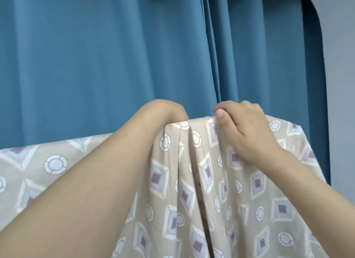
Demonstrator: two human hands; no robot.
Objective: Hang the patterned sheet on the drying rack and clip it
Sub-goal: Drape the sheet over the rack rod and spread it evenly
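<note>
**Both arms over the top fold of the patterned sheet**

Head view: nearest the camera, the left forearm [92, 181] rises from 7 o'clock toward the centre; its wrist bends over the top edge of the patterned sheet [221, 209], and the left hand [179, 113] drops behind the cloth, so its fingers are hidden and whether they grasp anything cannot be told; the right forearm [315, 196] comes in from 4 o'clock; the right hand [247, 131] lies on the sheet's top edge just right of centre, knuckles up, fingers curled over the ridge and thumb [223, 121] lying against the near face, so the cloth is pinched between thumb and fingers.

The sheet is beige with white-outlined diamonds that have purple centres, and with white ringed circles; it hangs from a high ridge at the centre, where both hands meet it, and falls toward 6 o'clock in long vertical pleats; a lower, flatter stretch runs out toward 9 o'clock; the edge slopes down toward 3 o'clock; whatever carries the ridge is covered by the cloth.

Behind, a blue curtain [96, 56] fills the upper half in broad folds; a pale grey wall [342, 65] shows at 2 o'clock.
</note>
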